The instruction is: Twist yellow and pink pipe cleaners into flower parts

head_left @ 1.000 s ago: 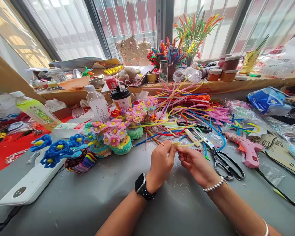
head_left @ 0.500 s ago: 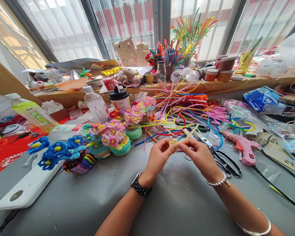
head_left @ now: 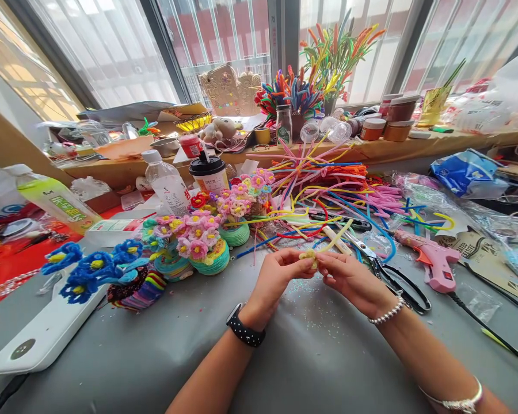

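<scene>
Between my hands is a pale yellow pipe cleaner [head_left: 340, 234], coiled into a small looped shape at one end, its free end pointing up and to the right. My left hand [head_left: 280, 275] pinches the coiled part between thumb and forefinger. From the other side, my right hand [head_left: 349, 279] pinches the same pipe cleaner where it leaves the coil. Black-handled scissors [head_left: 403, 287] lie just beyond my right hand. Farther right rests a pink glue gun [head_left: 438, 261]. Left of my hands stand pink pipe cleaner flowers [head_left: 198, 233] in a striped pot.
A heap of loose pipe cleaners [head_left: 323, 178] spreads behind my hands. Blue flowers [head_left: 95, 267] lean over a white device [head_left: 38, 339] at left. A lidded cup [head_left: 209, 175] and clear bottle [head_left: 166, 184] stand behind the flowers. Glitter specks the grey table [head_left: 311, 368].
My right hand has turned and shifted slightly, its fingers now lower around the pipe cleaner. The coiled part sits a little lower and farther right. The view has shifted slightly.
</scene>
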